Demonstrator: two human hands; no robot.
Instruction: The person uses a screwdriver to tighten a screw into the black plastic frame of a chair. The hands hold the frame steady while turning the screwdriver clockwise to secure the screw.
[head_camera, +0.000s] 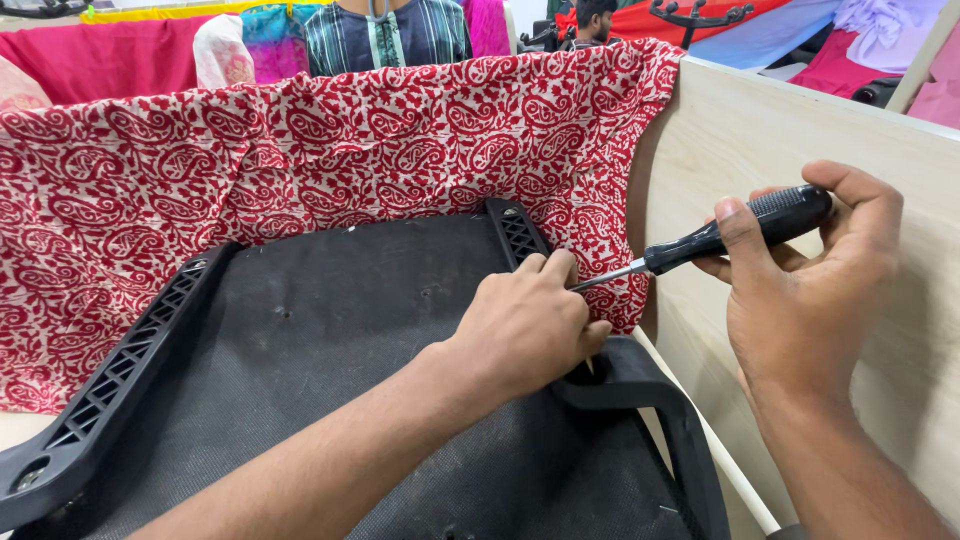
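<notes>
— Seat underside (330, 330): matt black fabric, slightly fuzzy, flecked with dust. Ribbed frame (120, 370) along the edge: moulded black plastic, dull sheen.

— And the armrest bracket (640, 385)?

— Smooth black plastic, semi-matt. Screwdriver (740, 232): black handle, rubbery-looking with a knurled end; shaft bright bare metal, glossy.

— Behind?

— Draped cloth (300, 160): woven cotton look, matt, printed in red and cream paisley. Panel (800, 130) on the right: pale wood-grain laminate, smooth, faintly satin.

— Hands?

— Right hand (810, 280) and left hand (525, 320): bare skin, no gloves.

Black-handled screwdriver (735, 232), tilted, tip at upturned black chair seat (330, 330)
</notes>
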